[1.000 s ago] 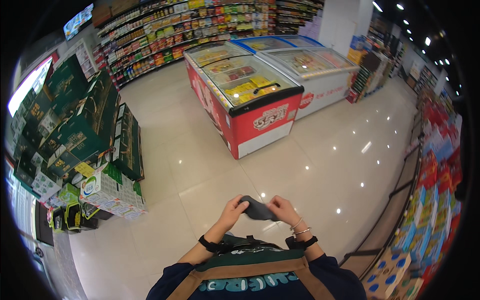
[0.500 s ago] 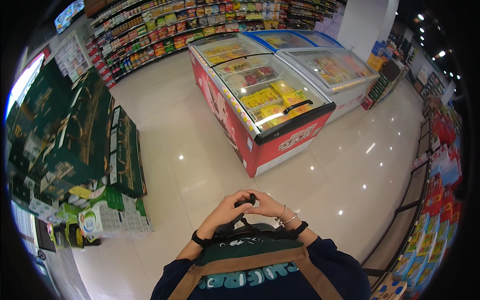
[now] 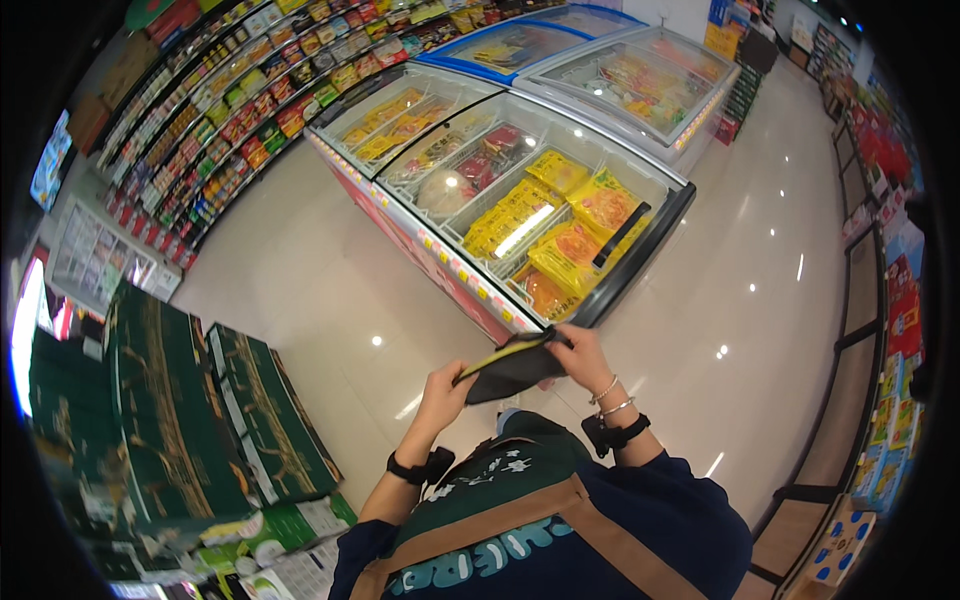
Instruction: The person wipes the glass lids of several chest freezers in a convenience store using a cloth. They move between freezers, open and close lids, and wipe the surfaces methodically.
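A dark, flat, limp piece with a yellow-green edge (image 3: pixel 512 373) is stretched between my two hands; whether it is a folded bag cannot be told. At its left end, my left hand (image 3: pixel 440 396) pinches it. My right hand (image 3: pixel 584 360), with bracelets at the wrist, grips the other end slightly higher. The piece hangs in front of the near corner of a red chest freezer (image 3: pixel 420 245), whose glass lid shows yellow packets (image 3: pixel 512 218) inside. Below my hands is the green apron (image 3: pixel 500 475) with brown straps that I wear. Each wrist carries a black band.
Stacked dark green boxes (image 3: pixel 165 400) stand at the left. Behind the freezer, a second glass-topped freezer (image 3: pixel 640 85) adjoins it. Full grocery shelves (image 3: pixel 250 100) line the back, and a low rack of packages (image 3: pixel 890 420) runs along the right. Pale tiled floor (image 3: pixel 740 300) lies between.
My hands, which were together around a bunched black item, have moved apart and spread it out. The freezer is nearer, and the view has turned, with the green boxes lower in it.
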Available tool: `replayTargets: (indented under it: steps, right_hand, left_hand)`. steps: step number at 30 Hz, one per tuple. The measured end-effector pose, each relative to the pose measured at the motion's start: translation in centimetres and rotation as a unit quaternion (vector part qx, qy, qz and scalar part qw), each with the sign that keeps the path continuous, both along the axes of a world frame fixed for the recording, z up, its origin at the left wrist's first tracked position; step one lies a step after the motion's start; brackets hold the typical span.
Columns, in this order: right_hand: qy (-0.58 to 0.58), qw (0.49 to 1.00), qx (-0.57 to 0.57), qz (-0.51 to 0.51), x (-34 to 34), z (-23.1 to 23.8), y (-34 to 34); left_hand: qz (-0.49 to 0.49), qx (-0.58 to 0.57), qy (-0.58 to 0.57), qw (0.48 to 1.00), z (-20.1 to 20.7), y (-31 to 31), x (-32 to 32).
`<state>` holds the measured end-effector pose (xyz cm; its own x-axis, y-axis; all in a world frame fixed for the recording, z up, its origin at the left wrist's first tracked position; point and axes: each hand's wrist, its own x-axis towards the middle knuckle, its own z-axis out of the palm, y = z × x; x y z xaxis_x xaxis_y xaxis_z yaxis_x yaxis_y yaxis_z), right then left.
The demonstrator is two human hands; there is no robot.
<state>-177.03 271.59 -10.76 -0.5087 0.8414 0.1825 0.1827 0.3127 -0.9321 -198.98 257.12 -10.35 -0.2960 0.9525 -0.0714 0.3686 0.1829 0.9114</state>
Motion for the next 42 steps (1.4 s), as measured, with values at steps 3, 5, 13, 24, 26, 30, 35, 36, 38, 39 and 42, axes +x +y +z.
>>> replayTargets:
  steps: [3,5,13,24,26,30,35,36,38,39,42]
  right_hand:
    - [-0.017,0.994,0.015,-0.108,-3.6,0.9,6.5]
    - [0.132,0.979,-0.096,-0.123,-6.1,1.8,10.0]
    - [0.162,0.945,-0.149,-0.241,-5.7,-0.5,15.0]
    - [-0.065,0.764,-0.212,-0.606,-0.5,-10.6,12.8]
    - [-0.138,0.733,-0.184,-0.641,0.8,-14.2,13.5]
    - [-0.309,0.635,-0.192,-0.682,2.5,-20.4,16.6]
    - [-0.263,0.65,-0.231,-0.674,1.0,-22.7,18.5]
    - [-0.276,0.64,-0.235,-0.677,0.7,-22.4,18.4]
    - [-0.277,0.637,-0.242,-0.677,0.3,-21.9,18.5]
    - [-0.27,0.642,-0.226,-0.681,0.3,-21.7,18.6]
    - [-0.259,0.634,-0.23,-0.692,-0.1,-21.1,18.9]
  left_hand:
    - [0.03,-0.036,-0.16,0.986,0.8,9.9,-4.4]
    - [0.042,0.002,-0.292,0.955,0.9,17.0,-7.3]
    - [-0.154,0.119,0.371,0.908,-11.1,34.7,-12.6]
    - [-0.37,0.271,0.298,0.837,-18.9,58.0,-9.5]
    - [-0.277,0.239,0.387,0.846,-19.7,63.8,-17.7]
    - [-0.093,0.058,0.501,0.859,-20.0,71.8,-35.0]
    - [-0.057,0.034,0.547,0.835,-21.2,81.0,-29.0]
    - [-0.092,0.115,0.607,0.781,-21.2,82.3,-24.1]
    - [-0.248,0.196,0.476,0.821,-20.8,82.6,-12.7]
    - [-0.348,0.235,0.426,0.801,-20.5,81.1,-6.6]
    - [-0.512,0.344,0.284,0.734,-19.7,70.1,4.6]
